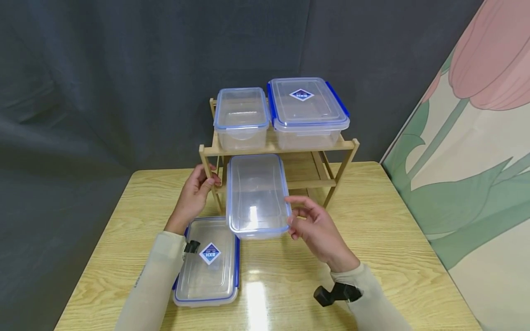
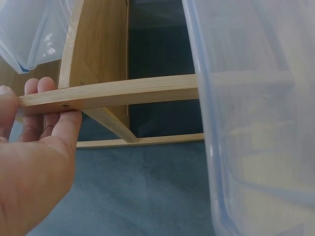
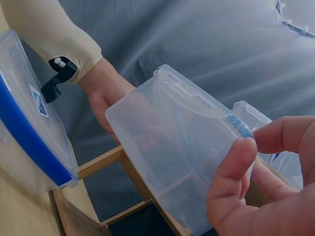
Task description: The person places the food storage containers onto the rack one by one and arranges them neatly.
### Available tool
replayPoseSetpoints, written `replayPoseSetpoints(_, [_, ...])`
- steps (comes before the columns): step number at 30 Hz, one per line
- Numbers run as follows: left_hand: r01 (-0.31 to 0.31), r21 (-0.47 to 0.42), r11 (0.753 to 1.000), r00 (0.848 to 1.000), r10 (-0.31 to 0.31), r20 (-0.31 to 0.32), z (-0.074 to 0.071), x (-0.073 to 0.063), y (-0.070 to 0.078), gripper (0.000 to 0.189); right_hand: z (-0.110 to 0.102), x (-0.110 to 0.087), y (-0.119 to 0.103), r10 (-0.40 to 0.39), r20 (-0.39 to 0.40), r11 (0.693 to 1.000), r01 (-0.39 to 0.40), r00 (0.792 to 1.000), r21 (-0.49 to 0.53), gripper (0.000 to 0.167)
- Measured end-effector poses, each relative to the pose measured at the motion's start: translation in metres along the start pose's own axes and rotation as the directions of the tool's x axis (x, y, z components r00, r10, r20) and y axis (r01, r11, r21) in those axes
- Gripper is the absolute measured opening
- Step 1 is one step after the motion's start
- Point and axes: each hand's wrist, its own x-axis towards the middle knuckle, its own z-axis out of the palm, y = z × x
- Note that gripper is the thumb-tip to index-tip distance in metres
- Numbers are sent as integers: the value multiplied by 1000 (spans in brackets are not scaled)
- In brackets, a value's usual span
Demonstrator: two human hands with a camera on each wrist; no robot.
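A clear food storage container (image 1: 257,193) with a light-blue rim hangs tilted in front of the wooden shelf rack (image 1: 273,148). My right hand (image 1: 316,230) pinches its right edge between thumb and fingers, as the right wrist view also shows at the container's rim (image 3: 238,125). My left hand (image 1: 193,195) grips the rack's front left leg (image 2: 123,93), thumb on one side and fingers on the other. Beneath and left of the held container, a larger lidded container (image 1: 207,280) with dark-blue clips lies on the table, partly hidden by my left wrist.
On the rack's top shelf stand a smaller clear container (image 1: 242,110) and a larger one with blue clips (image 1: 310,108). The rack's lower shelf (image 1: 304,170) lies behind the held container. A dark curtain (image 1: 145,82) backs the wooden table (image 1: 393,257); a flower-patterned panel (image 1: 476,161) borders the right.
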Motion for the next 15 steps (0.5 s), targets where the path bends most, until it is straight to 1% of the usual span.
replayPoseSetpoints(4, [3,-5,1000,1000,-3,2,0,0,0,31,1,5,-5,-1,6,1000,1,1000,13,48])
replayPoseSetpoints(9, [0,-5,1000,1000,0,4,0,0,-1,31,2,10,-8,-26,31,999,25,999,38,60])
replayPoseSetpoints(12, [-2,-7,1000,1000,2,7,0,0,-1,31,3,14,-10,-34,26,999,34,999,17,70])
replayPoseSetpoints(15, [-1,-10,1000,1000,1,9,0,0,-1,31,5,19,-13,-23,10,1000,24,1000,-17,76])
